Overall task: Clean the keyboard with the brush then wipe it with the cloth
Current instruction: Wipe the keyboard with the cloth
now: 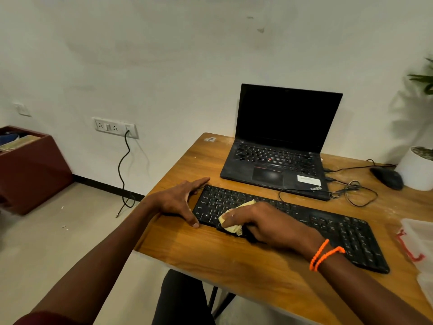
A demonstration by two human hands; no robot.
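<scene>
A black keyboard lies across the front of the wooden table. My right hand grips a bunched pale yellow cloth and presses it on the keyboard's left keys. My left hand rests at the keyboard's left end, index finger along the far corner and thumb at the near corner, bracing it. I see no brush in this view.
An open black laptop with a dark screen stands behind the keyboard. A black mouse, loose cables and a white plant pot sit at the right. A clear plastic bag lies at the table's right edge.
</scene>
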